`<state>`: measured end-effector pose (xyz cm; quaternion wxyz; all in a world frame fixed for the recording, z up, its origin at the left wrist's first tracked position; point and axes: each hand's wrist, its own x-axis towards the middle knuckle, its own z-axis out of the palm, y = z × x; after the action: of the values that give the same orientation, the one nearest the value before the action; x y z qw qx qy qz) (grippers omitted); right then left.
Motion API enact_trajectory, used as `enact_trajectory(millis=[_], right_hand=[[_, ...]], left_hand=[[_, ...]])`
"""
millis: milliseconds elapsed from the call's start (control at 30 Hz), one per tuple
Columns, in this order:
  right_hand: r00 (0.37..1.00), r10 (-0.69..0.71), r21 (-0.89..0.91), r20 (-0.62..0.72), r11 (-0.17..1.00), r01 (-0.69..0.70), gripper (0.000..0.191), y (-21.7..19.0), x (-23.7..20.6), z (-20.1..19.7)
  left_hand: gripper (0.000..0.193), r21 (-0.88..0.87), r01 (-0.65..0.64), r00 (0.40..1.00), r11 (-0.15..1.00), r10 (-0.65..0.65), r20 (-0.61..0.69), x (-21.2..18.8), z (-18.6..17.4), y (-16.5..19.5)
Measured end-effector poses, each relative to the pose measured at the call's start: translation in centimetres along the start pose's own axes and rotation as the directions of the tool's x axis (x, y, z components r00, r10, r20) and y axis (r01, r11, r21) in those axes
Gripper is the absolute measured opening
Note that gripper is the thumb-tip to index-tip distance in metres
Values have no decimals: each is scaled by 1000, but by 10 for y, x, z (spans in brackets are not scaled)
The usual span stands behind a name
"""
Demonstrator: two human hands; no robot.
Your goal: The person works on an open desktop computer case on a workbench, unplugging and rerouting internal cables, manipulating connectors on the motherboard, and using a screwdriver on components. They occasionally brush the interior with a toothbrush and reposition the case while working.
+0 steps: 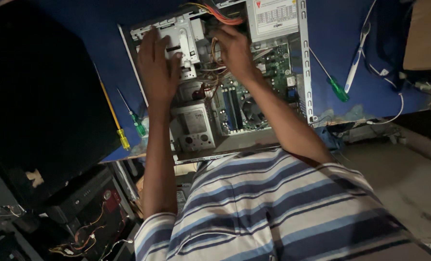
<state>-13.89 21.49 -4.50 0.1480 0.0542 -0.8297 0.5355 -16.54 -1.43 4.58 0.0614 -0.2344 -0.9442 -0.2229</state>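
Open PC case [303, 58] on blue table [99, 43], dim rm.

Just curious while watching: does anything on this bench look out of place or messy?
A white toothbrush lies among the screwdrivers on the blue table, odd beside the opened computer case. Otherwise nothing looks spilled or broken.

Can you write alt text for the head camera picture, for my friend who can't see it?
A person in a striped shirt reaches both hands into an open computer case on a blue table: left hand flat on a metal drive bracket, right hand among wires. Screwdrivers lie on both sides.
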Motion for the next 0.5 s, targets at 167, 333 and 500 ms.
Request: enact_trajectory(millis=[167, 333, 500], right_hand=[[999, -42, -16, -2, 999, 42, 52, 1, 1, -1], [994, -104, 15, 17, 994, 104, 42, 5, 5, -6], [990, -75, 5, -120, 997, 76, 35, 0, -1, -1]], left_hand=[[37, -48, -4, 1000, 999, 3, -13, 0, 1, -2], [38, -4, -4, 1000, 1000, 4, 8, 1, 0, -4], [38, -53, 6, 1000, 999, -6, -10, 3, -2, -3]])
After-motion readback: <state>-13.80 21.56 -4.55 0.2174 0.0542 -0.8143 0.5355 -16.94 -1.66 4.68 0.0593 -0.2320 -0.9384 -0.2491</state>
